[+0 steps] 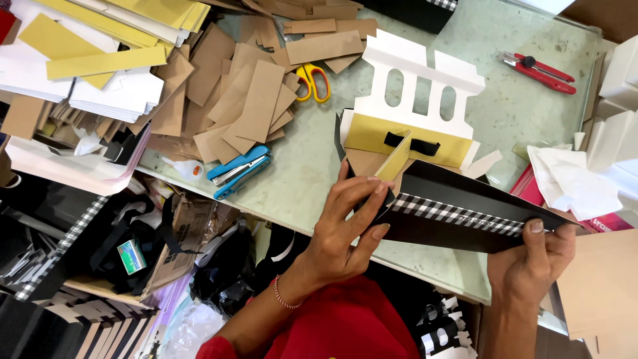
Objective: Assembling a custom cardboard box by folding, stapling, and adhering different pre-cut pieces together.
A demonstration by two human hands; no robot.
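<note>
Left hand: the left hand [345, 229] grips the near left end of a black folded card piece [458, 206], fingers spread along its edge, thumb up against a yellow strip [393, 163] that pokes up from the fold.
Right hand: the right hand [531, 262] pinches the right end of the same black piece, thumb on top, fingers hidden beneath.
Black piece: held just above the near edge of the glass-topped table [312, 166], tilted, with a black-and-white checked band [458, 214] running along its length.
Behind it: a white die-cut card with three slots [422, 83] stands over a yellow panel carrying a small black bow [412, 143], touching the black piece's far side.
Left of the hands: a blue stapler [238, 171] lies near a small white glue bottle [186, 168], beside a heap of brown card strips [239, 93].
Far side: yellow-handled scissors [314, 81] rest by the brown strips; a red utility knife [539, 70] lies well apart at the right.
Right edge: crumpled white paper [571, 179] sits near the right hand.
Wrist: a thin bracelet [284, 297] circles the left wrist.
</note>
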